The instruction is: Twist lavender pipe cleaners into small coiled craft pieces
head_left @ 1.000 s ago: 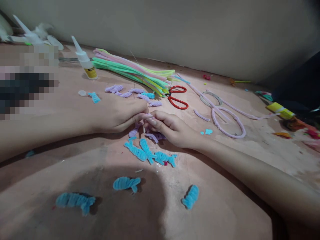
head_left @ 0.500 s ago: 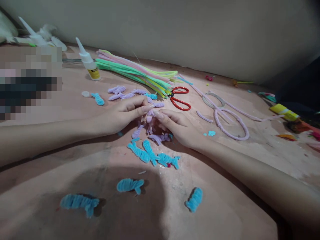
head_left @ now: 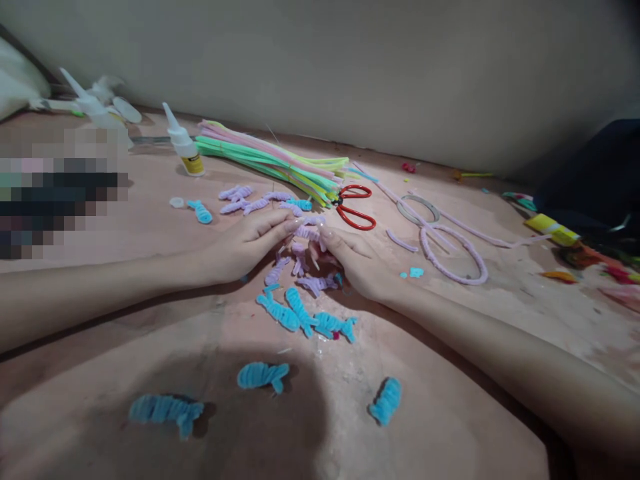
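Note:
Between the fingertips of both hands is a small wound purple pipe-cleaner piece (head_left: 307, 233). My left hand (head_left: 257, 243) pinches its left end, and my right hand (head_left: 353, 257) pinches its right end. Several similar purple pieces (head_left: 235, 193) lie behind my left hand; others, including one with loose ends (head_left: 317, 285), rest just below the fingers. Nearer to me are blue wound pieces with forked ends (head_left: 277, 312), some bunched together. Three more blue pieces lie apart at the front, one at the left (head_left: 165, 410) and one at the right (head_left: 385, 401).
Behind the hands lie a pipe-cleaner bundle (head_left: 270, 160), red-handled scissors (head_left: 357, 217) and an upright glue bottle (head_left: 187, 152). To the right are a grey ring (head_left: 403, 212), a purple loop (head_left: 480, 260) and yellow packaging (head_left: 553, 229). A wall (head_left: 350, 73) stands behind.
The purple piece between my fingertips has turned to lie more sideways, and my fingertips are slightly farther apart. The view has tilted, so the scene sits a little lower.

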`<state>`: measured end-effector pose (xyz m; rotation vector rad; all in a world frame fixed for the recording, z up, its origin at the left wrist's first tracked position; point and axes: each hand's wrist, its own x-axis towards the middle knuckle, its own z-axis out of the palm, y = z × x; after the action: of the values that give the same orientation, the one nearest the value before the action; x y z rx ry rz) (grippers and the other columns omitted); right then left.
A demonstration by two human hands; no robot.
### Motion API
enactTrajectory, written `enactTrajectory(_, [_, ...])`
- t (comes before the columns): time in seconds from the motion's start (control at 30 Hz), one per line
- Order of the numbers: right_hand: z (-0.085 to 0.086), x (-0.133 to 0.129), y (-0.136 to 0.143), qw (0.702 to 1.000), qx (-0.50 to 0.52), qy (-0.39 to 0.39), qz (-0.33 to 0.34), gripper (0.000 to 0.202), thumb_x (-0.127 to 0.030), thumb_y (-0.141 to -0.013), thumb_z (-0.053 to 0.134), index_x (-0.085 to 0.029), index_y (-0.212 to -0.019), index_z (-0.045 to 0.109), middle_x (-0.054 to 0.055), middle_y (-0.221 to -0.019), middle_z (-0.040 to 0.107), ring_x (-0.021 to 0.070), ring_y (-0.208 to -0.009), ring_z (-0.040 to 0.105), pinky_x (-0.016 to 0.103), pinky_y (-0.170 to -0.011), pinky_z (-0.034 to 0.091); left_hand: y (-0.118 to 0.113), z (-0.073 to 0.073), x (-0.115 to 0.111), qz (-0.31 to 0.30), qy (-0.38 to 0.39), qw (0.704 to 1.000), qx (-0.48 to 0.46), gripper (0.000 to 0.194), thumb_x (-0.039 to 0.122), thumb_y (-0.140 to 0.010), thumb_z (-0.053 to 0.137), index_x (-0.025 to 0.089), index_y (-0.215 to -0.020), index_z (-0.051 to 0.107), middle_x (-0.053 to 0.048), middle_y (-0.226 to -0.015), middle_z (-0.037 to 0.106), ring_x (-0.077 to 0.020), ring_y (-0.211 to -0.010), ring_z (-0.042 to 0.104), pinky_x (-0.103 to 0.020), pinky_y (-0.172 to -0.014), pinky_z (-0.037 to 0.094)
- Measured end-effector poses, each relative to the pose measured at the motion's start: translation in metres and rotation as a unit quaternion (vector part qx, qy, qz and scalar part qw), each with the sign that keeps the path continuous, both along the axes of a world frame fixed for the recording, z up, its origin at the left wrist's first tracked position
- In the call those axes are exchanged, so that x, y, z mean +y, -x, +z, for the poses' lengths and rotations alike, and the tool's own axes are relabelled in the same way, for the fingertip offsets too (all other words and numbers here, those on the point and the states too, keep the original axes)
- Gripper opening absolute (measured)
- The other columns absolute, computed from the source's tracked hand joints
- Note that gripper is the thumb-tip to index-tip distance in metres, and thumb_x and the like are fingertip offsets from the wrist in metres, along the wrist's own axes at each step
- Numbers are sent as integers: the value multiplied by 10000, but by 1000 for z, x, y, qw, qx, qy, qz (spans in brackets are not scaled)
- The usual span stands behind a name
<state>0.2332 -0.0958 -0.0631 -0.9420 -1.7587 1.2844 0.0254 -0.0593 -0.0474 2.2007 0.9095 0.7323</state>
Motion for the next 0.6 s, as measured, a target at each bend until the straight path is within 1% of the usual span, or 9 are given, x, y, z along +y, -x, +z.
enactTrajectory(0.1, [-5,1,1,997,38,41,-44,640,-799,-983,379,-219,-737,494,-9,-672,471,129,-606,418,292,-568,357,0,1,-1,3,12,1000,-11,359,426,-1034,419,198,-765,483,-5,-762,524,-156,-761,514,-305,-756,443])
enactTrajectory(0.17, [-8,3,0,997,27,25,-69,605,-773,-974,457,-221,-727,474,-19,-666,449,124,-598,398,287,-556,333,0,1,-1,2,42,999,-31,381,447,-1026,467,194,-741,487,2,-721,499,-143,-708,488,-288,-702,435])
enactTrajectory(0.23, [-9,4,-2,996,6,-13,-87,574,-729,-981,506,-220,-720,466,-24,-664,440,121,-614,400,282,-566,325,1,0,-1,5,96,993,-64,427,497,-1017,499,193,-717,496,13,-652,454,-122,-599,419,-272,-589,389])
enactTrajectory(0.3, [-9,5,-2,994,-11,-40,-97,575,-718,-987,506,-219,-706,455,-24,-659,441,123,-636,416,281,-583,331,1,-3,-1,-2,170,979,-113,503,597,-1009,474,198,-706,507,26,-578,381,-110,-509,341,-267,-494,316])
enactTrajectory(0.37, [-9,6,-3,993,-17,-50,-109,584,-721,-986,502,-220,-692,445,-24,-647,436,125,-641,421,283,-590,332,0,-6,1,-15,229,962,-152,568,683,-998,423,205,-704,510,39,-534,309,-107,-465,292,-265,-453,262])
enactTrajectory(0.4, [-8,6,-2,992,-20,-53,-110,581,-714,-986,510,-219,-688,447,-24,-642,438,127,-641,425,285,-592,333,0,-7,2,-18,238,958,-161,580,701,-993,416,208,-704,508,41,-529,299,-106,-459,282,-266,-448,250])
enactTrajectory(0.47, [-7,6,-3,992,-33,-59,-106,559,-671,-1004,521,-215,-685,462,-21,-639,454,128,-644,439,288,-602,340,0,-7,3,-13,207,966,-152,533,659,-1001,452,206,-728,514,34,-568,361,-105,-486,306,-269,-465,270])
enactTrajectory(0.53, [-5,5,-3,993,-54,-61,-87,537,-616,-1036,502,-207,-688,489,-17,-640,481,127,-645,458,291,-621,354,1,-4,3,-8,131,985,-114,432,551,-1014,494,200,-763,528,16,-657,467,-113,-558,389,-268,-519,333])
enactTrajectory(0.6, [-4,3,-3,993,-66,-65,-76,523,-586,-1051,489,-204,-695,501,-18,-642,486,127,-648,467,292,-641,368,2,0,4,-31,53,996,-60,377,460,-1017,491,196,-748,513,10,-705,508,-123,-626,444,-265,-581,374])
